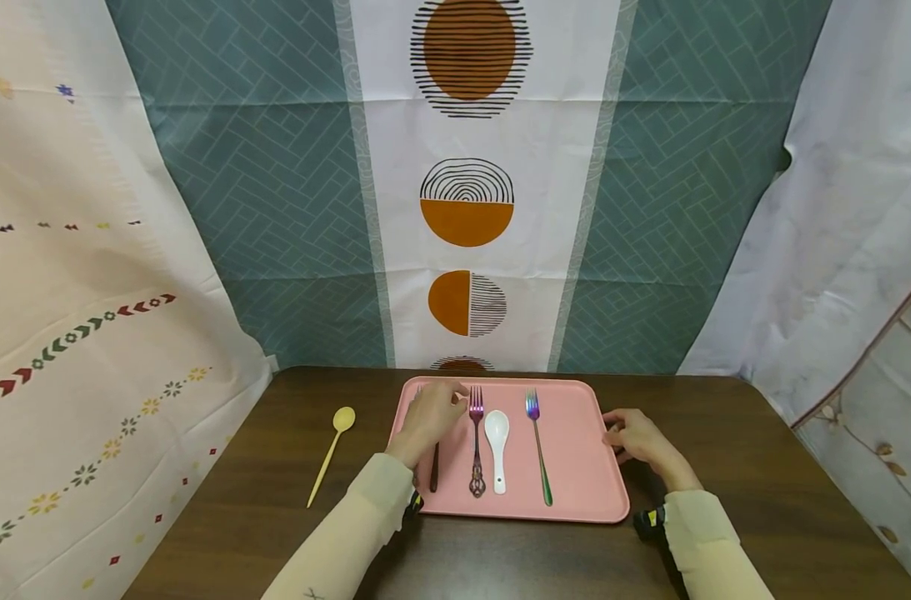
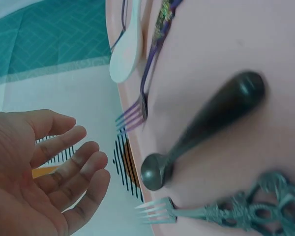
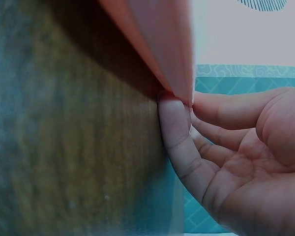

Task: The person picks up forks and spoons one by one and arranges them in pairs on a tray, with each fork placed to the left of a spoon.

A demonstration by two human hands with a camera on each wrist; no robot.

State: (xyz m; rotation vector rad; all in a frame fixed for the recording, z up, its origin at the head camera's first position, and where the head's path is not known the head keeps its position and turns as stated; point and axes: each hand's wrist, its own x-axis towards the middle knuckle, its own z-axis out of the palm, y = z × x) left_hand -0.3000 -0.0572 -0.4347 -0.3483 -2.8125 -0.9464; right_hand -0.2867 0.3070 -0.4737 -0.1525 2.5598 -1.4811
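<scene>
A pink tray [image 1: 578, 467] lies on the table. My left hand [image 1: 431, 421] is over its left part, fingers loosely bent, holding nothing. Below that hand are a small dark spoon [image 2: 216, 118] and an ornate fork [image 2: 226, 211], both mostly hidden in the head view. To the hand's right lie a purple fork [image 1: 476, 442], a white spoon [image 1: 498, 450] and a rainbow-coloured fork [image 1: 539, 446]. At the tray's right rim, my right hand [image 1: 643, 437] pinches the edge between thumb and index finger, as the right wrist view shows.
A yellow spoon [image 1: 331, 450] lies left of the tray on the dark wooden table [image 1: 515, 558]. Behind the table hangs a patterned cloth [image 1: 470, 250], with pale curtains at both sides.
</scene>
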